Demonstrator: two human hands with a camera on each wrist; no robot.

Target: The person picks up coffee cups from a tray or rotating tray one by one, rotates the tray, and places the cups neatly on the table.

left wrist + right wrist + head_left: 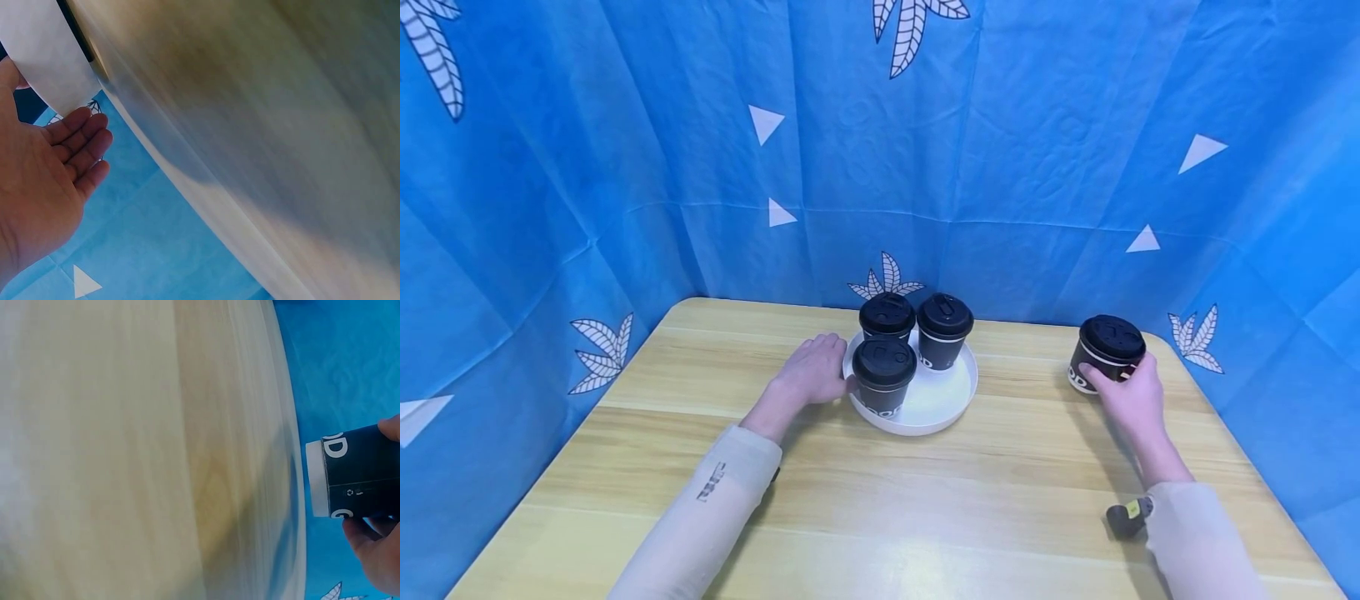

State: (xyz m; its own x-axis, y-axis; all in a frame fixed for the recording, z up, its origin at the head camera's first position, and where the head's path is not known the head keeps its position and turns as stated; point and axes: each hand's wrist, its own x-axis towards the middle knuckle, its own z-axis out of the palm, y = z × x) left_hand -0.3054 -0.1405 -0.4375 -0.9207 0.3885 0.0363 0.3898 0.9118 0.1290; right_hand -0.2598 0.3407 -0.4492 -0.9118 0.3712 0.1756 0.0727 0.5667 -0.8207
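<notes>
My right hand (1133,392) grips a black paper coffee cup (1093,364) with a black lid at the right of the table. In the right wrist view the same cup (362,472) shows its white bottom band and white letters; it is held off the tabletop. My left hand (815,369) rests against the left side of a round white tray (936,400), its fingers fairly straight in the left wrist view. Three similar lidded cups stand upright on that tray: a front cup (883,379), a back left cup (887,315) and a back right cup (943,333).
The light wooden table (925,508) has rounded back corners. A blue curtain (1022,158) with white leaves and triangles hangs behind it and along both sides. A small black device (1126,518) is at the right sleeve.
</notes>
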